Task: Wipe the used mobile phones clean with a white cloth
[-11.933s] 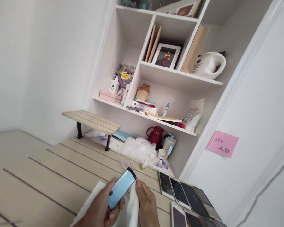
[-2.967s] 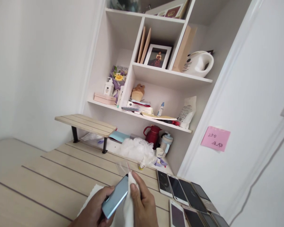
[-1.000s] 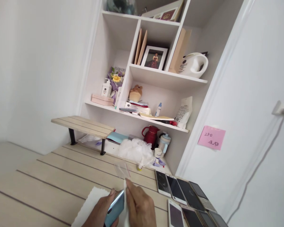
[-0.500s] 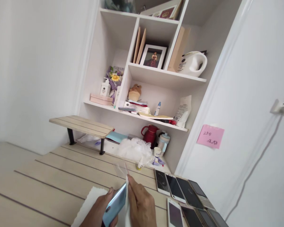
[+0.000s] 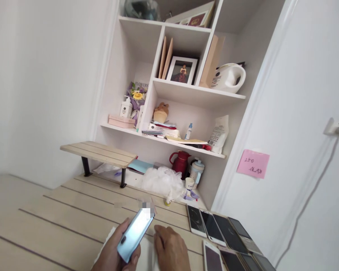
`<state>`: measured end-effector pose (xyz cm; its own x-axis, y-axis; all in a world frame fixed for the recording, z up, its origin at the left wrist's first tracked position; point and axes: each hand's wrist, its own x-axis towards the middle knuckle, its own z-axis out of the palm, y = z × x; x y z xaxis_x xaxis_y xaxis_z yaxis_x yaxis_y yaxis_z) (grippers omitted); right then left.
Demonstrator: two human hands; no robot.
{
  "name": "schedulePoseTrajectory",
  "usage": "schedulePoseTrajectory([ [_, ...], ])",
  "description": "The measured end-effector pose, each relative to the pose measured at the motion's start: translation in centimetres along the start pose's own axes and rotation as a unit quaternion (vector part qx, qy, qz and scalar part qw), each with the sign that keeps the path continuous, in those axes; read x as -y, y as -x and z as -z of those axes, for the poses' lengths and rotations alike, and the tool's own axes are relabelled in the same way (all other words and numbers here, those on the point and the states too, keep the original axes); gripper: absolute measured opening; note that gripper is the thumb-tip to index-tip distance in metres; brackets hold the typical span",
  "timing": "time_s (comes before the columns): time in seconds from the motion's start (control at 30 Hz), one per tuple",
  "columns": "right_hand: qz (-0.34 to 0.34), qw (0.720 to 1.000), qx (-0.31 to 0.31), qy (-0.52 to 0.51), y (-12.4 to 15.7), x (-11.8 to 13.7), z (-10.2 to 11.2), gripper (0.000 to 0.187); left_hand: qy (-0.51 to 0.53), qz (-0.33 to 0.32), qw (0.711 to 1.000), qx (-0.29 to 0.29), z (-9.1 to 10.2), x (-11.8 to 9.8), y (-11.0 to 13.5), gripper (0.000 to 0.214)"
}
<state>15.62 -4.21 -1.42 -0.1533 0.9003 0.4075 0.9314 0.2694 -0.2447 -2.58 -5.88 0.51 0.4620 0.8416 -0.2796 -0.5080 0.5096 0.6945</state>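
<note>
My left hand [image 5: 111,246] is wrapped round a light blue smartphone [image 5: 134,235], tilted with its glossy back toward me and bright light reflecting off its upper part. Just to the right, apart from the phone, is my right hand [image 5: 172,246] with its fingers curled together. A white cloth [image 5: 147,258] shows below the phone and runs up to the right fingertips, which appear to pinch it. Part of the cloth is hidden by both hands. A clear plastic piece lies behind the phone's top end, mostly covered.
Several smartphones [image 5: 213,227] lie in rows at the right of the slatted table [image 5: 59,226]. A small wooden riser [image 5: 98,152] stands at the back left. Behind are crumpled white plastic [image 5: 162,182], a red jug [image 5: 180,164], a cup [image 5: 189,183] and filled shelves [image 5: 197,92].
My right hand has come away from the phone's edge, down and to the right. The phone has turned so that more of its back faces me.
</note>
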Motion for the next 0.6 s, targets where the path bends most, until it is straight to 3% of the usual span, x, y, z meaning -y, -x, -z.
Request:
schedulePoseTrajectory([
  [0.13,0.025,0.995,-0.088,0.026,-0.6,-1.9,-0.8,0.036,0.026,0.015,1.0,0.011,0.4,-0.5,-0.4,0.087],
  [0.27,0.068,0.976,-0.203,-0.04,-0.8,-2.0,-1.1,0.037,0.004,0.026,1.0,0.01,1.5,-0.4,-1.3,0.091],
  [0.37,0.083,0.957,-0.215,-0.178,-0.6,-0.1,-0.7,0.035,-0.008,0.007,1.0,0.004,2.2,-0.1,-1.8,0.09],
  [0.47,0.055,0.926,-0.198,-0.317,-0.4,1.9,-0.7,0.039,-0.028,-0.019,0.999,-0.023,2.2,0.1,-1.9,0.082],
  [0.6,0.017,0.912,-0.205,-0.354,-0.4,2.5,-2.0,0.045,-0.029,-0.034,0.997,-0.059,1.8,-0.2,-1.8,0.075],
])
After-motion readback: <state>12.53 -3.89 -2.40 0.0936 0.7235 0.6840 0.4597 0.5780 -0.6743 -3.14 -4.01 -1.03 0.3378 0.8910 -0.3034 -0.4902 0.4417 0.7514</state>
